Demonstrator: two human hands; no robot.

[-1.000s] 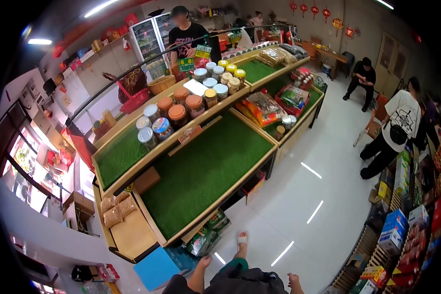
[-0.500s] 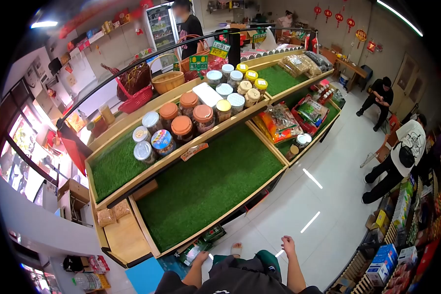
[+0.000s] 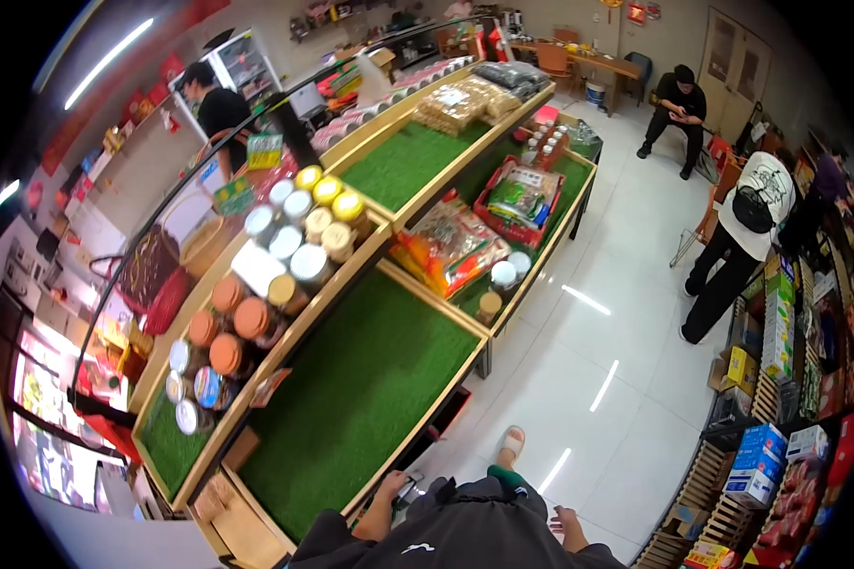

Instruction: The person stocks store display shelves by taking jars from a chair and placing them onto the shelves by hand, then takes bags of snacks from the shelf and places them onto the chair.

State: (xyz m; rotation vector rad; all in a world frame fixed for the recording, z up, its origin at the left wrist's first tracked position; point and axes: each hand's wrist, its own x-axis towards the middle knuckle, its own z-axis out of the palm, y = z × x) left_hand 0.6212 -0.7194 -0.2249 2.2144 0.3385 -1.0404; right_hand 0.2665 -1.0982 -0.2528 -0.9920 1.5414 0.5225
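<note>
My left hand (image 3: 390, 486) hangs low beside the front edge of the lower green display tray (image 3: 361, 389), its fingers loosely bent and apart, with nothing clearly held. Over the pale floor, right of my body, my right hand (image 3: 567, 524) is empty, fingers slightly spread. On the upper shelf stand several jars with orange lids (image 3: 252, 319), white lids (image 3: 309, 263) and yellow lids (image 3: 348, 206). The lower tray nearest me shows bare green turf. Farther along lie colourful packets (image 3: 451, 248) and a red basket (image 3: 522, 204) of packaged goods.
Stocked shelves with blue-and-white boxes (image 3: 756, 465) line the right side. Glossy floor (image 3: 579, 351) runs between them and the stand. A person in a white top (image 3: 764, 204) stands there, another sits (image 3: 678, 109) farther back, and one in black (image 3: 220, 112) is behind the stand.
The view has swung and advanced along the stand, so the jars now appear farther left. My right hand came up, then dropped lower. The person behind the stand appears farther left.
</note>
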